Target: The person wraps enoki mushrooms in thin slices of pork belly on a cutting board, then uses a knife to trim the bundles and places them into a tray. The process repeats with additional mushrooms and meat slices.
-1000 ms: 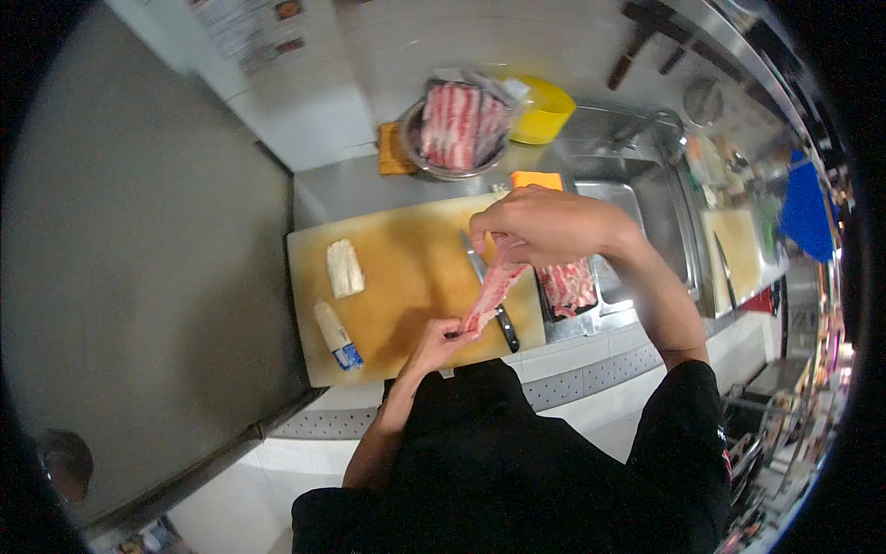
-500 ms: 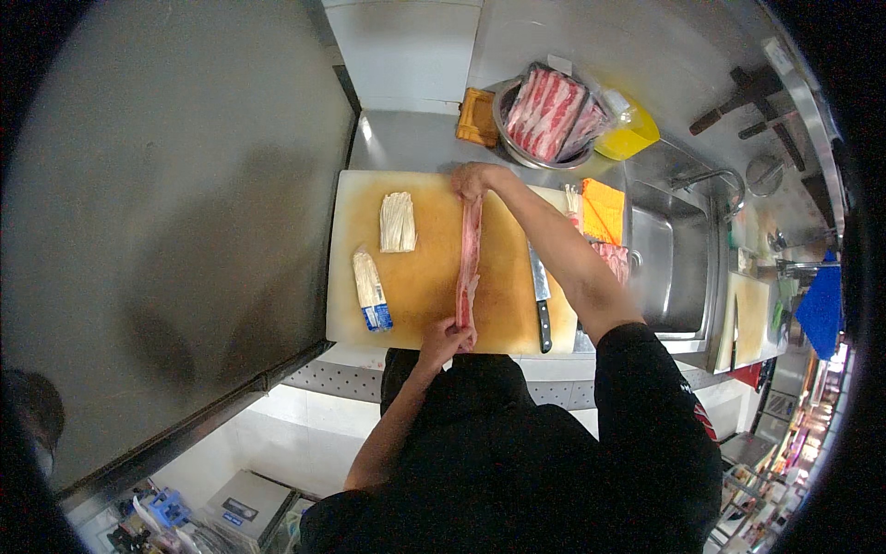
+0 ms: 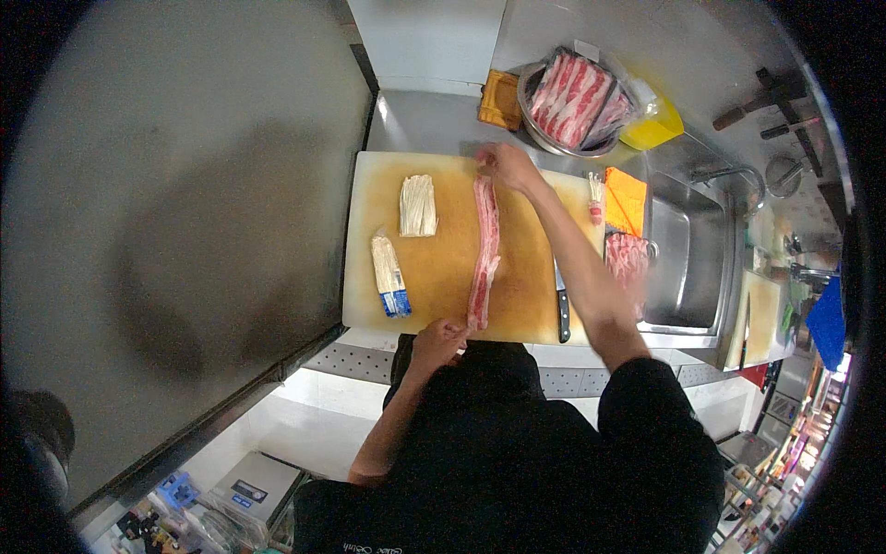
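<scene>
A long strip of streaky pork [image 3: 485, 249] lies lengthwise down the middle of the cutting board [image 3: 531, 305]. At the strip's near end, my left hand [image 3: 439, 343] has its fingers closed, the tips pinching the end's edge. My right hand [image 3: 506, 168] is over the far end; its fingers are smeared by motion, so its grip is unclear. To the left are a bare bundle of enoki mushrooms [image 3: 418, 207] and a packaged enoki bundle [image 3: 389, 277] with a blue label. A knife [image 3: 564, 309] rests on the right, partly under my right forearm. An enoki bundle wrapped in meat [image 3: 595, 198] sits at the right edge.
Behind the board stand a metal bowl [image 3: 559, 146] with packed meat slices [image 3: 574, 97], a wooden block [image 3: 499, 100] and a yellow container [image 3: 655, 129]. An orange cloth [image 3: 626, 201] and a pack of sliced meat [image 3: 628, 261] lie beside the sink [image 3: 685, 263]. A grey wall [image 3: 231, 185] rises at left.
The view has shifted, so the board appears farther right and higher. The pork strip, stretched between both hands before, now lies slacker on the board. My right hand has shifted at its far end.
</scene>
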A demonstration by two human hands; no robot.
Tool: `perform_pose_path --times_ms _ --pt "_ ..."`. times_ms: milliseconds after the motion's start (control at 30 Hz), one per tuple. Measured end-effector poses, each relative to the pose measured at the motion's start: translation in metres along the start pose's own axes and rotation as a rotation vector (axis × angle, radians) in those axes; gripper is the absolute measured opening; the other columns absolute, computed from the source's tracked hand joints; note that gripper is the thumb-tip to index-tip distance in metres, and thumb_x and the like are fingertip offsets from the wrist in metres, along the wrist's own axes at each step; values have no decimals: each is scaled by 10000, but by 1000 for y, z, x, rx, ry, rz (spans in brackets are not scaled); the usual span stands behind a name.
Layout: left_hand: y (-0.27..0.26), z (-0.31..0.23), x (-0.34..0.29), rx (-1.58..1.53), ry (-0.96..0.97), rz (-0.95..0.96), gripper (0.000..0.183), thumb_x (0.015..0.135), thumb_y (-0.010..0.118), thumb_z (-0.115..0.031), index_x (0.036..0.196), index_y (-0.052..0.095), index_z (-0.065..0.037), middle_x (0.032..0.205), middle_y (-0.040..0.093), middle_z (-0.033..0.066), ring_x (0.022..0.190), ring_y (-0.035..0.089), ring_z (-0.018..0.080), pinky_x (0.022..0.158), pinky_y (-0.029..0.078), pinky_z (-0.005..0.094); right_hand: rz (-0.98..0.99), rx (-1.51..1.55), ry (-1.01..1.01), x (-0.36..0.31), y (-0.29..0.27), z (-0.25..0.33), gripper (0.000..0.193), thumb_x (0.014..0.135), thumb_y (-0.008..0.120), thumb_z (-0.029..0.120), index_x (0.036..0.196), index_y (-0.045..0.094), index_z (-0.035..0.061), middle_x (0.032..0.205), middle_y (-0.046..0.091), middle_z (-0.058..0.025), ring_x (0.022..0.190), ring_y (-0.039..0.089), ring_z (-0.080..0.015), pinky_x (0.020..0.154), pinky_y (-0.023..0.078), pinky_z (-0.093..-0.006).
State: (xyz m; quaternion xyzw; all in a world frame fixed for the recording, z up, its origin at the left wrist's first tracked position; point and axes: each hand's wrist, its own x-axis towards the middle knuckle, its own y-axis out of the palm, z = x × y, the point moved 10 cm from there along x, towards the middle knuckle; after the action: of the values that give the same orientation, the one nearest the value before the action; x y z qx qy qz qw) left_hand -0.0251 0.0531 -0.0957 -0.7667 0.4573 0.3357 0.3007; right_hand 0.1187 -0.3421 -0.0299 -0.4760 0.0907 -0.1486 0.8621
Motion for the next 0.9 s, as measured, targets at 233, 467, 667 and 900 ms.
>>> perform_pose_path --times_ms 233,467,667,900 --pt "-142 -139 1 205 545 -691 275 931 783 -221 1113 697 -34 1041 768 161 982 750 348 853 569 453 69 694 542 -132 53 40 211 934 761 222 1056 796 53 998 800 -167 947 775 -292 858 592 -422" --pt "-174 -185 72 371 467 -631 291 861 817 -113 1115 697 -37 1083 741 181 1004 716 383 886 547 498 -133 327 558 -83 65 109 489 885 792 456 1060 759 1 974 769 -272 968 753 -426 882 580 -515" --pt "-177 -174 82 357 525 -641 348 823 857 -115 1123 694 -46 1041 742 177 960 718 392 881 552 489 -122 240 593 -63 67 112 433 878 772 415 1103 783 45 979 775 -247 957 755 -433 852 593 -526" --pt "-177 -156 85 185 518 -640 366 814 876 -132 1119 692 -45 999 745 160 960 727 356 861 556 470 -2 212 593 -58 89 73 459 858 793 444 1020 790 15 960 781 -228 931 764 -372 848 590 -461"
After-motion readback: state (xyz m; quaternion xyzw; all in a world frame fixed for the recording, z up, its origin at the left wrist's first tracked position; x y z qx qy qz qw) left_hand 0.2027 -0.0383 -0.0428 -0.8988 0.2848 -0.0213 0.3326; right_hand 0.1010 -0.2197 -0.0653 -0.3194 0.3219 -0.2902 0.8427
